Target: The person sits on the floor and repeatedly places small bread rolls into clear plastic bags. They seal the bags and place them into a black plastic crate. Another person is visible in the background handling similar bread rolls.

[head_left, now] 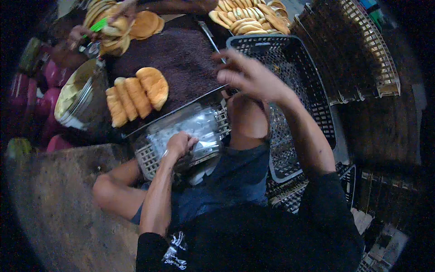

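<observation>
White lettering (175, 262), black shirt (272, 242), hand (180, 144) on plastic (206, 128)

— What lies at the left of your frame?
— You see pink objects (54, 75) at middle left, too blurred to name, and a brown wooden surface (68, 195) at lower left.
— And at your right?
— Upper right: a lattice-sided crate (379, 47) with a teal object (371, 10) just beside it.
</observation>
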Demonstrator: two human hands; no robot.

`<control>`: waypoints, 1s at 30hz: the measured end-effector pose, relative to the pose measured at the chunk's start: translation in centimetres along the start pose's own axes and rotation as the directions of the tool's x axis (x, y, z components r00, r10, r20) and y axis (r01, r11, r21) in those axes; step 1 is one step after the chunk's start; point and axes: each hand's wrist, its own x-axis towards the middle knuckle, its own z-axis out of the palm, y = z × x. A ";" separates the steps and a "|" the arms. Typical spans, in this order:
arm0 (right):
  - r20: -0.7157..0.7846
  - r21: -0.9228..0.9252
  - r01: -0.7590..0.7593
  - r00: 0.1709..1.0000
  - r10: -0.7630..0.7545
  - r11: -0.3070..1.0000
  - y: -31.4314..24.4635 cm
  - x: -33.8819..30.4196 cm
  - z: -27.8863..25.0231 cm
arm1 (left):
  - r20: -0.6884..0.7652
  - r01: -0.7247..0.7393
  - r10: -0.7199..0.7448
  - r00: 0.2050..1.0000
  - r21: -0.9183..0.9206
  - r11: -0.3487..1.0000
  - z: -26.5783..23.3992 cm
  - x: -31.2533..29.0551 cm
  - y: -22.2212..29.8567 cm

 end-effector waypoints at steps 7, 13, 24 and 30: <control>0.287 -0.329 -0.180 0.916 0.280 0.927 -11.5 -2.1 4.8 | -0.218 -0.047 0.098 0.971 0.226 0.973 0.5 -1.2 0.6; 0.003 -0.544 -0.377 0.893 0.451 0.750 -10.2 -2.1 8.8 | -0.409 -0.354 0.305 0.860 -0.050 0.934 0.2 -4.0 -0.5; -0.212 0.775 -0.260 0.752 0.624 0.576 -9.8 -3.3 14.5 | -0.441 -0.357 0.133 0.887 -0.841 -0.407 -3.9 -4.1 0.9; -0.241 0.763 -0.180 0.812 0.532 0.621 -8.0 0.8 16.8 | -0.835 -0.888 -0.337 0.435 -0.459 -0.009 -10.9 -3.0 -1.6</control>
